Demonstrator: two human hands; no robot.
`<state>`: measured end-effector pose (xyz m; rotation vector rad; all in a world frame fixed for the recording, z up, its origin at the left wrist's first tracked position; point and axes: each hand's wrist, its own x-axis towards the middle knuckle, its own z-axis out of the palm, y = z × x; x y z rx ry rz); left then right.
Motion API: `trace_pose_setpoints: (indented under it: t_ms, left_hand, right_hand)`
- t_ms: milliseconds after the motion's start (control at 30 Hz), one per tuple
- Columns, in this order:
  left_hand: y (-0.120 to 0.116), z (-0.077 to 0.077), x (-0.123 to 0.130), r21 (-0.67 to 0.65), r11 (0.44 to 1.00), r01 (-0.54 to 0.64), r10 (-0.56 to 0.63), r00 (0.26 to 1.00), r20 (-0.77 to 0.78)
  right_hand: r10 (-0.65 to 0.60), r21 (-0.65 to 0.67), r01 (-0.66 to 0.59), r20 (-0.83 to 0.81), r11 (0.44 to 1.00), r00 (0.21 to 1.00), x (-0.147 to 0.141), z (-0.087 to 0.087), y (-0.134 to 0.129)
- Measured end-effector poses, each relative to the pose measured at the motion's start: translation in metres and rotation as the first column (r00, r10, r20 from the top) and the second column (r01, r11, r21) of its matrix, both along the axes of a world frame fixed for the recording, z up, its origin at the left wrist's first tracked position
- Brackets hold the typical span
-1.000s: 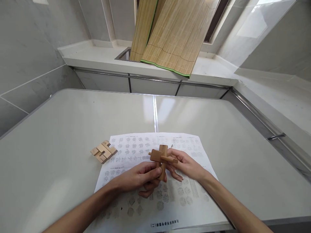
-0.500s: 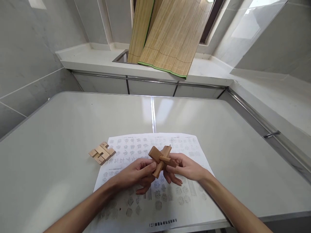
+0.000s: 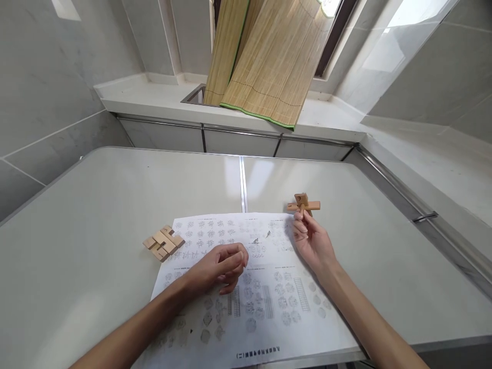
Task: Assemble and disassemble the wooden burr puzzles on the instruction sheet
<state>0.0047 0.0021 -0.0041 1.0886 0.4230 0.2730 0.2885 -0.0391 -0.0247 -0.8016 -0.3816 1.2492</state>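
My right hand (image 3: 313, 241) pinches one end of a brown wooden piece made of crossed blocks (image 3: 303, 205), at the upper right corner of the printed sheet. My left hand (image 3: 226, 264) rests over the middle of the sheet (image 3: 265, 318), its fingers curled inward with no object visible in them. Left of it, a lighter puzzle of interlocked wooden blocks (image 3: 163, 243) lies across the sheet's left edge and the table.
The white table (image 3: 115, 205) has a metal seam down its middle. Two small dark scraps (image 3: 268, 234) lie on the sheet. Behind the table is a ledge (image 3: 154, 100) with a bamboo mat (image 3: 269, 66) hanging over it.
My right hand has carried the crossed wooden piece from the middle toward the upper right. My left hand has let go of it and stays near its former place, fingers more curled.
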Motion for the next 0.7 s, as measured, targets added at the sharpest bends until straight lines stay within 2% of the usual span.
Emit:
trace_pose_setpoints:
  t_ms: [200,433,600,667,700]
  left_hand:
    - [0.000,0.000,0.000,0.017,1.000,-0.011,0.011,1.000,0.008]
    - [-0.001,0.005,0.000,0.077,0.997,-0.013,0.015,1.000,-0.023]
    - [-0.006,0.017,-0.002,0.280,0.960,0.022,0.029,0.984,-0.178]
    - [-0.009,0.025,-0.006,0.424,0.906,0.003,0.115,0.960,-0.254]
    - [-0.010,0.028,-0.010,0.520,0.854,-0.013,0.184,0.942,-0.279]
  right_hand:
    - [0.022,0.016,-0.022,0.010,1.000,1.000,0.005,-0.012,0.004]
    - [0.058,0.019,-0.056,-0.079,0.998,0.995,0.003,-0.012,0.003]
    - [0.105,0.039,-0.103,-0.055,0.994,0.993,0.001,-0.010,0.002]
    - [0.127,0.035,-0.126,-0.038,0.991,0.991,-0.002,-0.009,0.001]
    - [0.139,0.026,-0.138,-0.036,0.990,0.990,-0.004,-0.008,0.000]
